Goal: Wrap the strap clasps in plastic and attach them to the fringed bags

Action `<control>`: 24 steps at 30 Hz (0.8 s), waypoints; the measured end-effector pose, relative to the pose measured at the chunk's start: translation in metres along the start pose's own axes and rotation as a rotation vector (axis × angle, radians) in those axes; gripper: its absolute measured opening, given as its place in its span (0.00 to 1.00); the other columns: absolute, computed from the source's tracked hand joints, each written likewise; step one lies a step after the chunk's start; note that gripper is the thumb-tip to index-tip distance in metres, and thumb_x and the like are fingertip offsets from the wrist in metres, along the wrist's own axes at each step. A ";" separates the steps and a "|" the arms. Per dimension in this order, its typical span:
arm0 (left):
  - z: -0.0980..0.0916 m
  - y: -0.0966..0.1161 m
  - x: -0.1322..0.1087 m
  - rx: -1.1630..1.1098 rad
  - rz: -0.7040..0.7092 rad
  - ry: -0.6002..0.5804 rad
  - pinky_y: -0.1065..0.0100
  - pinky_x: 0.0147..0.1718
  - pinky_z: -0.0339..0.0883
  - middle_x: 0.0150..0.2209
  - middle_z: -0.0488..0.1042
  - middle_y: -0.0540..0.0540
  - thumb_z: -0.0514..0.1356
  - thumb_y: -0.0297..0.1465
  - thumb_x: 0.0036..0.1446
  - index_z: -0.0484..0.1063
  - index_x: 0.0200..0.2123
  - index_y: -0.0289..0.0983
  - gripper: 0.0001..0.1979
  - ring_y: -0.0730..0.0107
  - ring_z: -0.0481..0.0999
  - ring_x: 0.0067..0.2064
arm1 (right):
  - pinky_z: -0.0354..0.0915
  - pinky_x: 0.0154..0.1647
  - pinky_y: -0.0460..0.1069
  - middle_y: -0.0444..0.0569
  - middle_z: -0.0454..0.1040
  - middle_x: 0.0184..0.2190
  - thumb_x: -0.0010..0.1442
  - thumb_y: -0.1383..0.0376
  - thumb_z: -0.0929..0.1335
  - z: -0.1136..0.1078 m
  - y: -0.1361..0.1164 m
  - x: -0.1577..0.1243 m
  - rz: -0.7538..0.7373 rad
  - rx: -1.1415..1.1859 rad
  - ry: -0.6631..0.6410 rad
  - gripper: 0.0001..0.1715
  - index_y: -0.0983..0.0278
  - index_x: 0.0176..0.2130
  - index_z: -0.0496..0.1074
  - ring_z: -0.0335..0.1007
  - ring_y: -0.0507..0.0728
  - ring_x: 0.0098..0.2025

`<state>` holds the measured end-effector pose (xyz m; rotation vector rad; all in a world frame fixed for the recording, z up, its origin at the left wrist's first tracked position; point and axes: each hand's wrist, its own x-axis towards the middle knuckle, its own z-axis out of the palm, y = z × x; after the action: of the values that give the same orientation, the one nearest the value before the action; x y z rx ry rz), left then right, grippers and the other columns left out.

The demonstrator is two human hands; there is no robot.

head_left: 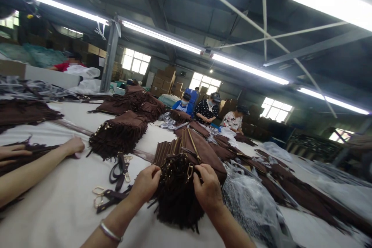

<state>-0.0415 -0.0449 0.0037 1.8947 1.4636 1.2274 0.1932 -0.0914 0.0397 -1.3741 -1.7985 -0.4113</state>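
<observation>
In front of me lies a stack of dark brown fringed bags (209,153) with gold zippers, its fringe hanging towards me. At the left side of the stack, my left hand (147,184), with a silver bangle on its wrist, is closed with thumb and fingers pinched on the edge of a bag. My right hand (207,186) is closed on the right edge of the same bag, beside a gold clasp (190,171). What lies between the fingertips is partly hidden. Left of my left hand are dark straps (112,197) with gold rings.
A co-worker's arm (37,170) reaches in from the left. More fringed bags (122,130) are piled further back on the white table (69,217). Clear plastic wrap (252,197) lies to the right. Several people sit across the table, near a metal post (109,54).
</observation>
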 end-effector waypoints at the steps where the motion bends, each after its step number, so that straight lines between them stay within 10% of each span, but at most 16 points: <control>1: 0.003 -0.001 -0.006 -0.004 -0.001 -0.015 0.68 0.36 0.64 0.29 0.77 0.48 0.52 0.34 0.58 0.72 0.32 0.39 0.10 0.65 0.75 0.34 | 0.65 0.45 0.52 0.54 0.74 0.38 0.61 0.65 0.62 0.001 -0.002 -0.002 0.033 0.031 -0.026 0.13 0.64 0.43 0.73 0.70 0.59 0.41; 11: 0.034 0.035 -0.006 0.016 0.226 0.026 0.65 0.44 0.65 0.38 0.75 0.44 0.52 0.28 0.59 0.71 0.38 0.38 0.08 0.63 0.74 0.42 | 0.62 0.36 0.48 0.48 0.75 0.26 0.59 0.61 0.63 0.009 -0.010 0.008 0.225 0.134 -0.095 0.14 0.63 0.25 0.71 0.70 0.56 0.31; 18: 0.050 0.055 0.007 0.185 0.335 0.049 0.63 0.46 0.64 0.39 0.71 0.43 0.51 0.26 0.60 0.70 0.42 0.38 0.10 0.62 0.72 0.44 | 0.58 0.17 0.45 0.43 0.71 0.16 0.57 0.56 0.62 -0.016 0.008 0.042 0.640 0.573 -0.068 0.15 0.64 0.32 0.70 0.63 0.53 0.16; 24: 0.063 0.070 0.023 0.302 0.319 0.167 0.59 0.47 0.62 0.41 0.68 0.41 0.57 0.38 0.58 0.69 0.44 0.38 0.14 0.57 0.68 0.46 | 0.50 0.12 0.43 0.35 0.59 0.10 0.58 0.55 0.62 -0.011 0.028 0.044 0.693 0.720 0.030 0.14 0.63 0.32 0.67 0.53 0.49 0.11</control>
<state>0.0494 -0.0367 0.0349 2.3491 1.5447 1.3981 0.2203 -0.0609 0.0737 -1.3207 -1.1434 0.5330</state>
